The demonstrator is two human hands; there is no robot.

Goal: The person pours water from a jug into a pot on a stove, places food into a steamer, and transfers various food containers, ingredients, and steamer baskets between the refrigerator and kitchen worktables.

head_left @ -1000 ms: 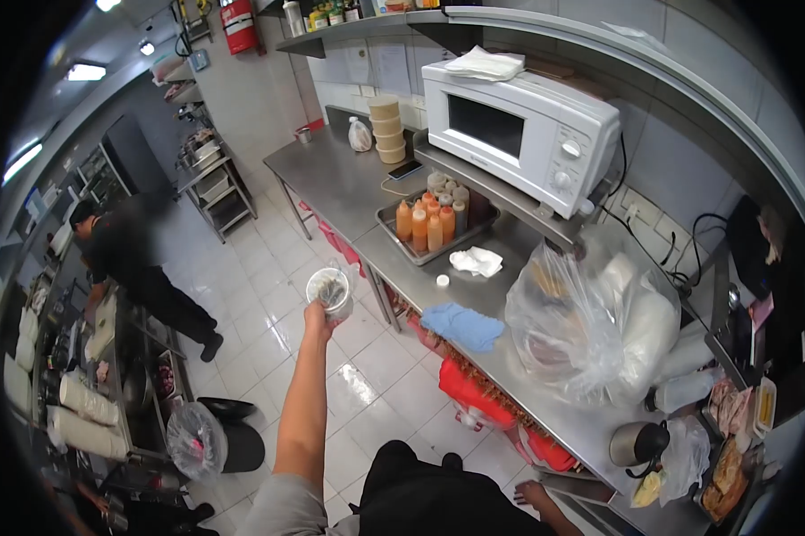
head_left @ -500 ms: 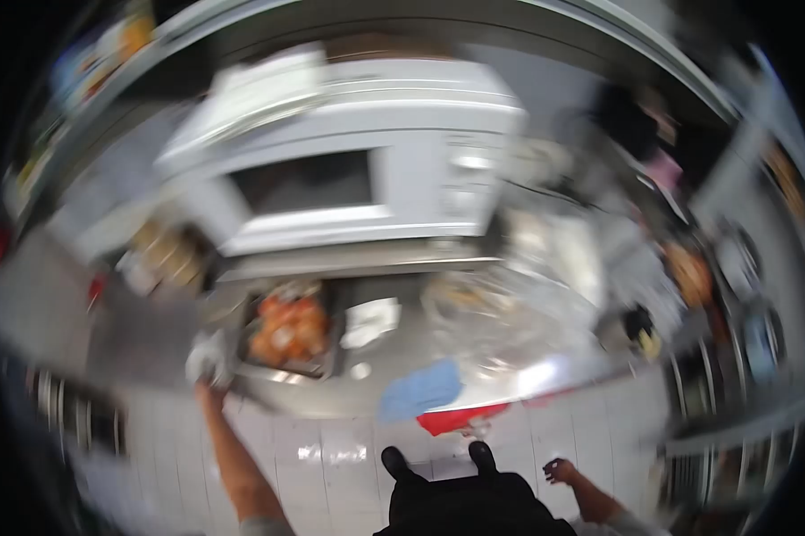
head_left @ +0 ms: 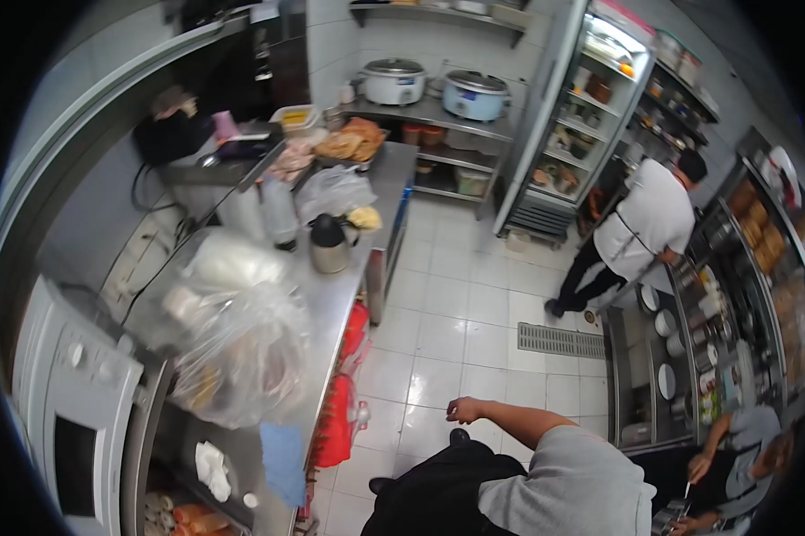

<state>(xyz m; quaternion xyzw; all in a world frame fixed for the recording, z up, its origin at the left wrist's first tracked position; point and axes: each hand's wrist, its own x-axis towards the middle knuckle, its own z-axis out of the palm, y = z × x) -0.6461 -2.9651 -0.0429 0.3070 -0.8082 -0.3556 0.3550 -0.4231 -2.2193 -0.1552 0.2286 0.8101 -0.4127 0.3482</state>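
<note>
My right hand hangs over the tiled floor, near the lower middle of the view, to the right of the steel counter. Its fingers are loosely bent and slightly apart, with nothing seen in them. It touches nothing. My left hand is out of view. On the near part of the counter lie a blue cloth, a crumpled white paper and a small white cap. A large clear plastic bag with things inside rests farther up the counter, and a metal jug stands beyond it.
A white microwave is at the left. Two rice cookers stand at the back, beside a glass-door fridge. A person in white works at the right; another holds a utensil and pan at lower right.
The view has swung right, from the microwave and bottles toward the rice cookers and fridge. My left hand, earlier holding a white container, has left the view. My right hand now shows nearer the middle.
</note>
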